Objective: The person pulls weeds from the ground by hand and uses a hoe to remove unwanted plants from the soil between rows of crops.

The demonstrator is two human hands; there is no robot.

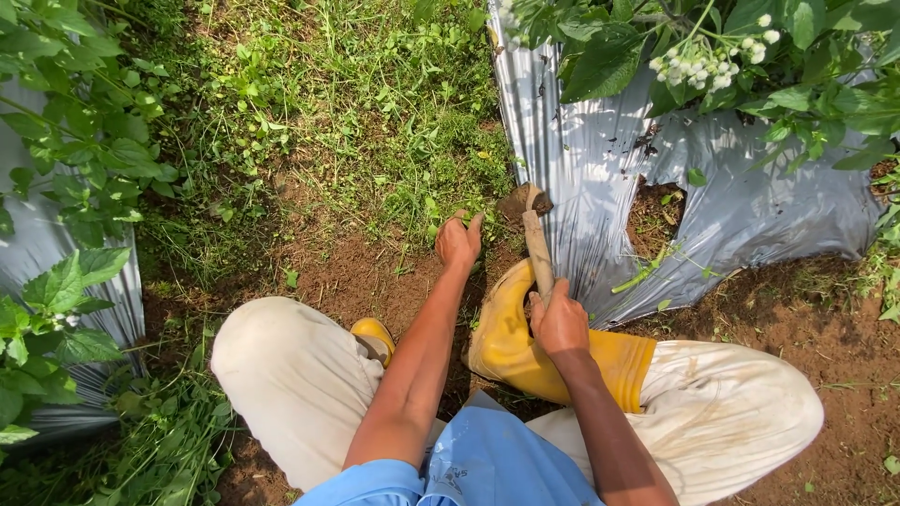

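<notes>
A sheet of silver plastic mulch (pixel 600 169) fills the upper right of the frame, draped over a raised bed, with leafy plants (pixel 806 66) bearing small white flower clusters along the top edge. A second strip of the same plastic (pixel 37 244) lies at the left edge under more green leaves. Grass and weeds (pixel 375 103) cover the upper middle, giving way to bare brown soil (pixel 356 272) toward the centre. Below, the person squats in pale trousers (pixel 291 375) and yellow rubber boots (pixel 511 337). The right hand (pixel 560 323) is clenched around the wooden handle of a small hoe (pixel 536 239), its muddy blade at the plastic's edge. The left hand (pixel 458 242) is closed in the weeds just left of the blade; what it grips cannot be told.
</notes>
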